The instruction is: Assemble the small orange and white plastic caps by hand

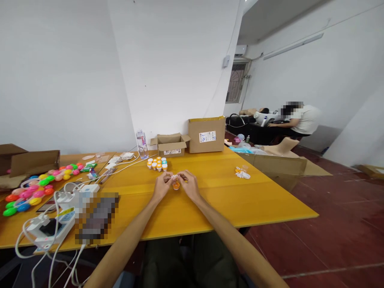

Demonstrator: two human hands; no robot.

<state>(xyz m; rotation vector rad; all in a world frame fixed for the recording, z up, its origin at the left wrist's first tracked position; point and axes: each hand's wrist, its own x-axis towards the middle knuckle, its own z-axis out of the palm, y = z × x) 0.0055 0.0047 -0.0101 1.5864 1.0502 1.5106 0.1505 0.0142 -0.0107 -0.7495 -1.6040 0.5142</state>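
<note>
At the middle of the yellow tabletop [210, 200], the left hand [162, 185] and the right hand [189, 184] are meeting, fingertips curled inward around a small orange jar [176, 185] that is sitting on the surface between them. Both hands are pinching at something small and whitish at the jar's top; whether it is a lid or a separate piece is too small to tell. Forearms are reaching in from the near edge.

Just behind the hands, a cluster of small jars [157, 163] with orange and blue caps is standing upright in rows. Behind that, an open cardboard box [170, 145] and a larger closed box [207, 135] are standing near the wall, with a clear water bottle [142, 144] to their left. To the right of the hands, well apart, a few loose small pieces [242, 173] are lying on the surface.

At the left, bright plastic balls [36, 188] are spreading across the surface, beside white cables [60, 200] and a charger unit [49, 230].

In the background at the right, another person [300, 120] is sitting at a dark desk.
</note>
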